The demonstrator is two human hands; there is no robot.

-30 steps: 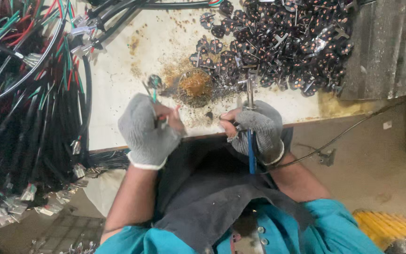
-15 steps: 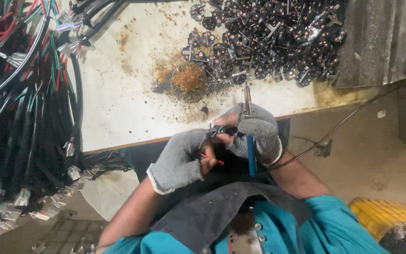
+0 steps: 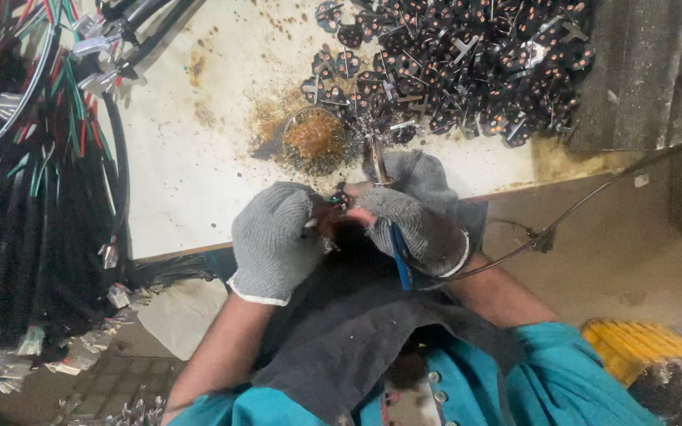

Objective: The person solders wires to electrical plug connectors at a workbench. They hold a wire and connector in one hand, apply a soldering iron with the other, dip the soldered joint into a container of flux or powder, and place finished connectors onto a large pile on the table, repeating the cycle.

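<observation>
Head view, looking down at a worktable edge. Both hands wear grey knitted work gloves.

Left hand (image 3: pixel 271 237): curled, fingers pressed together around a small dark connector piece with thin coloured wires (image 3: pixel 335 202), pinched at the fingertips just over the table edge. The piece is mostly hidden between the 2 hands; its exact shape cannot be told.

Right hand (image 3: pixel 412 211): closed around a blue-handled hand tool with a metal tip (image 3: pixel 396 251). The blue handle runs down out of the palm toward the wrist; the metal tip (image 3: pixel 376 162) sticks up past the knuckles toward the table. The fingertips of this hand touch the same small piece, so both hands meet at it.

Worktable with a stained white top (image 3: pixel 199 173): rust-brown spatter across it. A round shallow dish of brownish paste (image 3: pixel 313 138) sits just beyond the hands, ringed by a dark smear.

Behind the dish, upper right: a large heap of small dark round parts with metal prongs (image 3: pixel 467 59), piled loosely, reaching near the tool tip.

Left side: thick bundles of black, red and green cables with metal terminals (image 3: pixel 33 142) hang over and beside the table edge.

A thin black cord (image 3: pixel 578 209) runs from the right wrist area out to the right, above the floor.

A dark cloth apron (image 3: pixel 357 331) covers the lap; teal sleeves (image 3: pixel 562 379) show below.
</observation>
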